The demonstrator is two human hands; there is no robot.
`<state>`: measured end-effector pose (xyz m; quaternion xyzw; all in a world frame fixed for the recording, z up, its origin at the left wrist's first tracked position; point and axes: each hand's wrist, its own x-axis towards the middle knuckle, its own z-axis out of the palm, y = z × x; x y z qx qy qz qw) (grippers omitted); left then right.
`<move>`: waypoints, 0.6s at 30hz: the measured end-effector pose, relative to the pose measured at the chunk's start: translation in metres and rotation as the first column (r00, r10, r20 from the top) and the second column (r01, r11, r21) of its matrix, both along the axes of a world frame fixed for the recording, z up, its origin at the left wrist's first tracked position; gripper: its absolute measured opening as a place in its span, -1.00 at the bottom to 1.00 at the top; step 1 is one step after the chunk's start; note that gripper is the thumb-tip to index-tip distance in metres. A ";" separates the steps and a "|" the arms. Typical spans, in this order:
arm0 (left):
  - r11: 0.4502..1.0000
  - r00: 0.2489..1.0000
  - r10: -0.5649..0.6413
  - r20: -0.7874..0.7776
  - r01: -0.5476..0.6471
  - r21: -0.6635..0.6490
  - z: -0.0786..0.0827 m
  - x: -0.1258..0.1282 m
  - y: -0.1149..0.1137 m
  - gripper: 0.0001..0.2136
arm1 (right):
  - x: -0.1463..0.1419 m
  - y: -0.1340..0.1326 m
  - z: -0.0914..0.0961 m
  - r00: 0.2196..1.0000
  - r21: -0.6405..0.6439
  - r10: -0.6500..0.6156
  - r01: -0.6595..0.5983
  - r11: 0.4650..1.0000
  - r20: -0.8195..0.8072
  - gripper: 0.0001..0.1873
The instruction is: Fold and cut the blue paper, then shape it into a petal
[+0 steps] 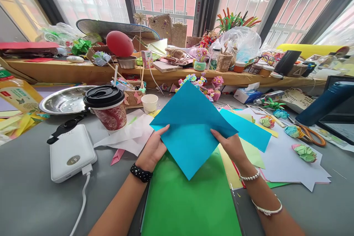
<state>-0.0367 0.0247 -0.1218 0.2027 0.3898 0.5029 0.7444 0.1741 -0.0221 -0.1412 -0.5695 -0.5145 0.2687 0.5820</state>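
Note:
A blue square of paper (190, 129) is held up over the table, turned like a diamond with its top half folded toward me. My left hand (152, 149) pinches its left edge, thumb on the front. My right hand (231, 143) pinches the right edge the same way. Under the blue sheet lies a green sheet (188, 199) on top of other coloured sheets. A second blue sheet (249, 129) lies just behind my right hand.
A lidded paper cup (106, 107), a small white cup (149, 102), a steel dish (65, 99) and a white power bank (71, 151) stand at left. Scissors (311, 134), folded paper flowers (304, 152) and white paper (287, 158) lie at right. A cluttered wooden shelf (83, 70) runs behind.

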 end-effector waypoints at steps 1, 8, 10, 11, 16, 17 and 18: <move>1.000 1.000 -0.009 -0.005 0.009 -0.004 0.001 0.000 0.000 -0.77 | 0.000 0.000 0.001 0.999 -0.002 0.001 -0.001 1.000 0.049 -0.69; 0.998 0.999 0.020 -0.027 -0.021 -0.052 0.000 0.001 0.002 -0.71 | 0.003 -0.001 0.001 0.965 -0.128 0.005 0.030 0.991 0.263 -0.57; 0.998 1.000 0.014 -0.026 -0.016 -0.064 0.000 0.001 0.002 -0.71 | 0.002 -0.001 0.001 0.944 -0.112 0.025 0.013 0.994 0.328 -0.74; 0.998 1.000 0.009 -0.024 -0.010 -0.067 0.001 0.001 0.002 -0.71 | 0.002 -0.001 0.001 0.935 -0.082 0.045 -0.017 0.996 0.352 -0.85; 0.998 1.000 -0.019 0.011 0.019 -0.052 0.003 0.001 0.000 -0.70 | -0.002 -0.002 -0.002 0.832 0.052 0.231 -0.296 0.954 0.505 -0.43; 0.999 0.999 -0.027 0.022 0.028 -0.045 0.003 0.000 0.000 -0.71 | -0.003 -0.003 -0.002 0.799 0.040 0.266 -0.339 0.940 0.539 -0.39; 0.999 0.999 -0.032 0.032 0.034 -0.040 0.003 0.000 0.000 -0.71 | -0.003 -0.003 -0.003 0.772 0.023 0.292 -0.368 0.929 0.565 -0.35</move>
